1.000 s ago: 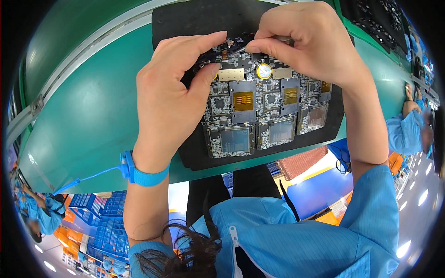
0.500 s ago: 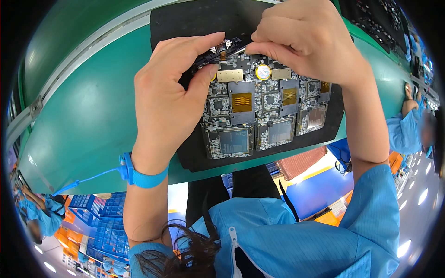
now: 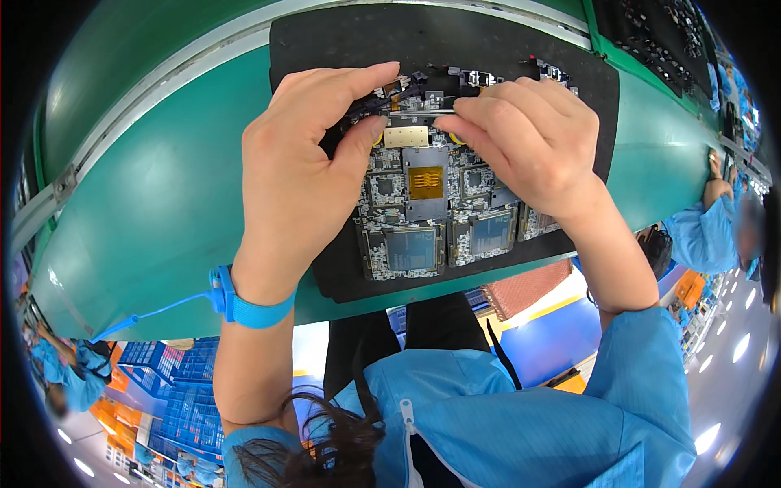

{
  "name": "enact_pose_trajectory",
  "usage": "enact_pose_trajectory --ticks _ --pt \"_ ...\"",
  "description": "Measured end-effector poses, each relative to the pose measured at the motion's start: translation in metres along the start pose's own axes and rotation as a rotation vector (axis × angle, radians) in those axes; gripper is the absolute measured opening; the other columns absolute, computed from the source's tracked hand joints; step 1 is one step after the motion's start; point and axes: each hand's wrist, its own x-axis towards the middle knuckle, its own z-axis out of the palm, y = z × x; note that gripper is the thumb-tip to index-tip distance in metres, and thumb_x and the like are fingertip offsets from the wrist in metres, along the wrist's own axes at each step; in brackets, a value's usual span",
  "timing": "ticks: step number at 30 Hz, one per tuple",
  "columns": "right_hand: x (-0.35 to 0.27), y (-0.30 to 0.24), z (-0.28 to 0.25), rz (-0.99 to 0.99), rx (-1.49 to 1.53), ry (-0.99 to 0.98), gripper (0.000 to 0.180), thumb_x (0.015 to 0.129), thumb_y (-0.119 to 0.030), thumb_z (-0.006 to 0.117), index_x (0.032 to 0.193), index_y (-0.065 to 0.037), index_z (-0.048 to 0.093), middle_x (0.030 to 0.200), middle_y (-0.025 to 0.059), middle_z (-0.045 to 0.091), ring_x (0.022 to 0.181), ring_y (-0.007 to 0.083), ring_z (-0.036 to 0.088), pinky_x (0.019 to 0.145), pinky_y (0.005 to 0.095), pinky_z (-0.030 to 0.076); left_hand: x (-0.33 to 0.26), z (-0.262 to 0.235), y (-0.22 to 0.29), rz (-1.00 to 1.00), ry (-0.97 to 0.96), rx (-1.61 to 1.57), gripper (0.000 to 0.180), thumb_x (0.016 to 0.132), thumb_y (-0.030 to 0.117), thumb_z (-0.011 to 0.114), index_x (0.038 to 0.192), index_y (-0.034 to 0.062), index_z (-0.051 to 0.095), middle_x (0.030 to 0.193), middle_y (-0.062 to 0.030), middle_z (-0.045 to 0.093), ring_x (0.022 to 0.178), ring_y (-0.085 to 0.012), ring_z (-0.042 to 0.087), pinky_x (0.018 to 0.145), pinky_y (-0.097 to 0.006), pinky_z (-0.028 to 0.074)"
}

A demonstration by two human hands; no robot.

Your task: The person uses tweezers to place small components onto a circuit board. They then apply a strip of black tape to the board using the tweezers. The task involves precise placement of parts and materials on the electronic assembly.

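Note:
Three joined circuit boards lie side by side: a left board (image 3: pixel 384 189), a middle board (image 3: pixel 476 180) and a right board (image 3: pixel 533 221). My left hand (image 3: pixel 301 163) curls round the top of the left board, thumb and fingers closed about a small black plastic part (image 3: pixel 374 106) with a metal piece and an orange flex strip. In my right hand (image 3: pixel 533 138) a thin shiny metal tool, apparently tweezers (image 3: pixel 419 112), is pinched, its tip pointing left over the board's top, near a silver shield plate (image 3: pixel 407 137). Another black part (image 3: pixel 468 77) shows at the top of the middle board.
Under the boards lies a black mat (image 3: pixel 350 37) on a green table (image 3: pixel 163 195). A blue wrist strap (image 3: pixel 260 313) with a cord circles my left wrist. Blue crates (image 3: pixel 191 415) stand below left. Another person's blue sleeve (image 3: pixel 704 236) is at the far right.
My right hand has come down and toward me from the black part, the metal tool now lying low over the left board. My left hand has barely moved.

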Motion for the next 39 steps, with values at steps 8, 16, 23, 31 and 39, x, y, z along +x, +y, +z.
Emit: enact_pose_trajectory --ticks 8,16,23,31,39 --pt "-0.006 -0.003 0.002 -0.003 -0.034 0.035 0.023 0.072 -0.022 0.081 0.078 -0.010 0.062 0.069 0.0001 0.057 0.059 0.0156 0.058 0.049 0.0278 0.039 0.000 0.001 0.000 0.008 0.002 -0.001 0.039 0.077 -0.008 0.070 0.112 0.0079 0.073 0.101 -0.0107 0.071 0.097 -0.0273 0.065 0.082 -0.034 0.052" --pt "-0.006 -0.003 0.002 -0.068 -0.062 0.035 0.021 0.074 -0.019 0.081 0.080 -0.008 0.064 0.072 -0.0003 0.059 0.060 0.0147 0.058 0.051 0.0272 0.040 0.000 0.000 0.000 0.007 -0.002 0.017 0.039 0.077 -0.007 0.070 0.113 0.0083 0.073 0.102 -0.0105 0.072 0.097 -0.0275 0.065 0.083 -0.034 0.052" --pt "-0.005 -0.002 -0.001 -0.123 -0.058 0.001 0.019 0.076 -0.016 0.079 0.076 -0.007 0.062 0.071 -0.0004 0.059 0.060 0.0131 0.057 0.050 0.0270 0.037 0.000 0.000 0.001 0.004 -0.014 0.022 0.040 0.077 -0.008 0.070 0.113 0.0085 0.073 0.103 -0.0108 0.072 0.098 -0.0274 0.065 0.084 -0.034 0.053" --pt "-0.008 -0.002 -0.007 -0.108 -0.023 -0.052 0.028 0.068 -0.015 0.089 0.080 -0.006 0.065 0.075 0.0037 0.064 0.059 0.0155 0.060 0.048 0.0278 0.039 0.002 -0.001 0.004 0.025 -0.028 0.074 0.039 0.077 -0.007 0.070 0.113 0.0082 0.073 0.101 -0.0109 0.071 0.098 -0.0277 0.065 0.081 -0.034 0.053" --pt "-0.025 -0.006 -0.033 0.325 0.114 0.043 0.027 0.073 -0.019 0.087 0.089 -0.010 0.067 0.078 0.0034 0.068 0.064 0.0226 0.062 0.060 0.0303 0.049 -0.001 -0.007 0.007 0.071 -0.057 0.146 0.041 0.079 -0.007 0.070 0.117 0.0084 0.071 0.109 -0.0102 0.071 0.102 -0.0270 0.065 0.084 -0.034 0.054"
